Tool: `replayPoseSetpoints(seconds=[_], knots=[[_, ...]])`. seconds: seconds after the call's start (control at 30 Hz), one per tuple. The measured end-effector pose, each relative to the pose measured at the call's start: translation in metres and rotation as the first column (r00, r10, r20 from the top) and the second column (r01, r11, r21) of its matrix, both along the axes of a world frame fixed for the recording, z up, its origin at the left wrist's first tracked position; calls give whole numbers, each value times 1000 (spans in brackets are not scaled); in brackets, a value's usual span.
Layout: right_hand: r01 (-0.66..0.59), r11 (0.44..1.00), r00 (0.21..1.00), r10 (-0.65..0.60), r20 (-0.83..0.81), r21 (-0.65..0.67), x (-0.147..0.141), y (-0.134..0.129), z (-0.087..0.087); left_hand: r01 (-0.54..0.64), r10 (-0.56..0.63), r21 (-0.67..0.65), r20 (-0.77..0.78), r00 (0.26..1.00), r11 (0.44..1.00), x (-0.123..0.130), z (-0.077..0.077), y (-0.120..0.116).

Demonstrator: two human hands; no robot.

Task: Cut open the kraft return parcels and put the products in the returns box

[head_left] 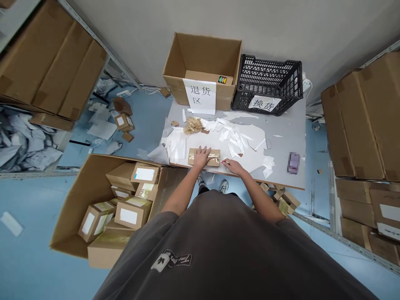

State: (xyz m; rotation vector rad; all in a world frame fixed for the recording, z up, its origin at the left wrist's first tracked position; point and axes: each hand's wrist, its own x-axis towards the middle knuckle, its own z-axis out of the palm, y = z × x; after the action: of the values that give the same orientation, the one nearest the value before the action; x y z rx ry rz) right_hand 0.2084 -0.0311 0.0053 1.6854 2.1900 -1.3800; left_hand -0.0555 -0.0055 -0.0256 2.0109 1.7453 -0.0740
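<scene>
Rests spread left grip (201, 157) on shiny-taped brown box (215, 162), pinches slim tool (224, 162) in right grip (231, 166) (amid torn white paper (233, 135)).

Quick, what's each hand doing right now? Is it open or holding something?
Left hand: open, fingers spread, resting on a taped cardboard box.
Right hand: closed, holding a slim tool, too small to identify.

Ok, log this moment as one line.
left hand: spread on small carton | right hand: gripping slim tool at carton's right end | beyond: crumpled tan wad, white scraps
</scene>
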Motion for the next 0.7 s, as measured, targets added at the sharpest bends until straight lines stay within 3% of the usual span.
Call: replayPoseSetpoints(seconds=[0.33,0.57,0.7], knots=[[-219,959,920,141,365,182,-15,14,1,-147,130,127,135,982,981,7,-23,-24],[-5,978,881,-95,464,211,-12,-11,-5,-294,240,141,311,920,945,27,-32,-28],[12,976,885,-110,451,216,-8,-12,-5,-312,242,123,397,885,942,28,-34,-29]])
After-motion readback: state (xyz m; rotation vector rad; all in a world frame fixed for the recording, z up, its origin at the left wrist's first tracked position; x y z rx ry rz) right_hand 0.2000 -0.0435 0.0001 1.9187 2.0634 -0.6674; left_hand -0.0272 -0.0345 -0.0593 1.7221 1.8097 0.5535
